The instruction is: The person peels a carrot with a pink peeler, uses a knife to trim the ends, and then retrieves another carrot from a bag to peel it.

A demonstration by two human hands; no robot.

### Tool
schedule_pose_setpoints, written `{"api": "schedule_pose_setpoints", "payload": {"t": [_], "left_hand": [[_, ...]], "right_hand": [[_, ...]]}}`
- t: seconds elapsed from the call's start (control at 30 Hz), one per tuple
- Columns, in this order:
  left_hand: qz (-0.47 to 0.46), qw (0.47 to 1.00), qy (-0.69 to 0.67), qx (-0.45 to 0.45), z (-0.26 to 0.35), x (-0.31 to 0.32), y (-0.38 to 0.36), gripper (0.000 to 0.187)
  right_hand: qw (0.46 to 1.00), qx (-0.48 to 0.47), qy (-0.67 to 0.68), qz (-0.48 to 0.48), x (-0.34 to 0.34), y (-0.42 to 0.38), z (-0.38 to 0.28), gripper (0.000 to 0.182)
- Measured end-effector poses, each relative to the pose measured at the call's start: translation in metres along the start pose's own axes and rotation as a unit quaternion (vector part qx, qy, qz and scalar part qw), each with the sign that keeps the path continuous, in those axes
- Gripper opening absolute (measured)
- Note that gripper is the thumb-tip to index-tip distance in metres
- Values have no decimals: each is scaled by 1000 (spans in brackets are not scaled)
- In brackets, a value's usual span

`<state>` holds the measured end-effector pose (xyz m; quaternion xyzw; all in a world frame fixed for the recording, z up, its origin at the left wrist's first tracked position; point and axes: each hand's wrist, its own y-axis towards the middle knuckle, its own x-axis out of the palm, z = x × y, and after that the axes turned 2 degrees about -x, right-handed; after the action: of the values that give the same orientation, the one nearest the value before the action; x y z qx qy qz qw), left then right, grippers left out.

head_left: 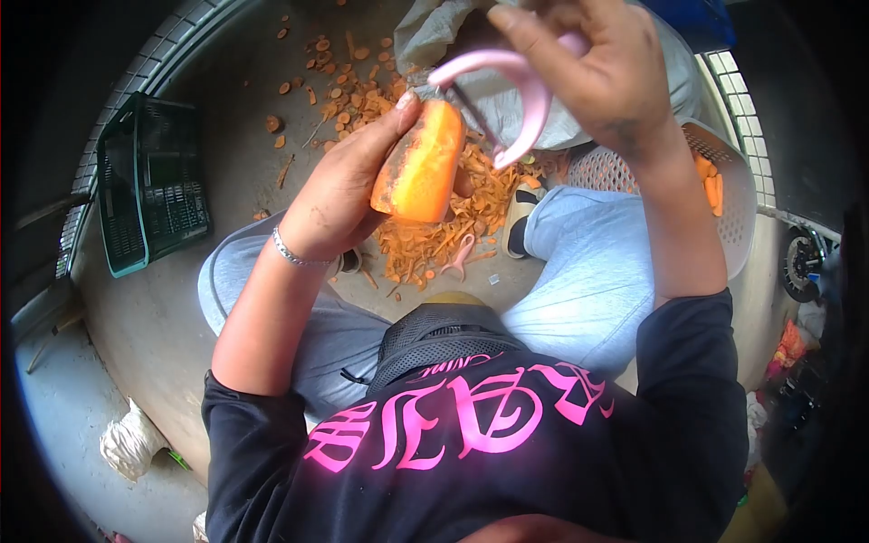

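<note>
My left hand (337, 181) is closed around a thick carrot (425, 167), thumb along its upper side. Most of the carrot's face is bright and peeled, with a darker rough strip near the thumb. In my right hand (602, 77) is a pink peeler (536, 113), gripped by its curved frame. The peeler's metal blade sits just right of the carrot's upper end. Under both hands, a heap of orange carrot peelings (421, 244) covers the floor between my feet.
A second pink peeler (460, 257) lies by the peelings. Carrot ends and slices (339, 95) are scattered farther off. A dark green crate (149, 181) stands left, a pale perforated basket (738, 195) with carrots stands right, and a whitish sack (561, 118) lies ahead.
</note>
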<state>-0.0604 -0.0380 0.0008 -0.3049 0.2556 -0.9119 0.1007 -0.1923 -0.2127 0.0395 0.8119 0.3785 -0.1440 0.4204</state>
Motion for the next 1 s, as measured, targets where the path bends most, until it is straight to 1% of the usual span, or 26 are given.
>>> {"api": "schedule_pose_setpoints", "payload": {"t": [0.03, 0.07, 0.17, 0.27, 0.3, 0.4, 0.5, 0.57, 0.6, 0.7, 0.8, 0.83, 0.87, 0.9, 1.0], "left_hand": [[4, 1000, -11, 8, 3, 7, -2, 47], [8, 1000, -22, 16, 4, 10, -3, 46], [30, 999, 5, -22, 1, 1, 1, 44], [-32, 997, -32, -56, 1, -15, 7, 41], [26, 999, 7, -37, -3, -9, 4, 40], [57, 998, -22, -28, -2, -2, 3, 42], [45, 999, 12, -9, -2, 0, -1, 42], [9, 1000, -14, 15, -6, -9, -2, 33], [-9, 999, -28, 27, -8, -12, -2, 32], [25, 999, 22, -13, -8, -13, -2, 32], [27, 999, -23, -6, -10, -15, 1, 32], [31, 991, 121, 57, -11, -16, 1, 32], [35, 957, 261, 119, -13, -16, 0, 31], [38, 900, 395, 179, -14, -16, -1, 31], [50, 949, 285, 126, -14, -12, -3, 33]], "right_hand": [[997, -76, -34, -2, 1, 0, 0, 15], [995, -93, -44, -9, 2, 1, -2, 16], [985, -155, -72, -13, 7, -1, -7, 19], [978, -200, -66, 17, 21, -8, -8, 20], [977, -197, -78, 1, 20, -10, -15, 20], [975, -204, -91, -8, 24, -12, -19, 22], [976, -203, -79, 1, 28, -13, -20, 22], [976, -206, -72, -5, 28, -13, -19, 23], [976, -207, -66, -12, 27, -13, -18, 23], [976, -207, -60, -40, 21, -11, -15, 24], [975, -201, -91, -32, 28, -14, -13, 26], [973, -201, -103, -39, 30, -15, -11, 26], [973, -200, -107, -45, 30, -15, -11, 26], [972, -199, -110, -50, 31, -15, -11, 26], [974, -201, -93, -42, 31, -15, -11, 24]]}}
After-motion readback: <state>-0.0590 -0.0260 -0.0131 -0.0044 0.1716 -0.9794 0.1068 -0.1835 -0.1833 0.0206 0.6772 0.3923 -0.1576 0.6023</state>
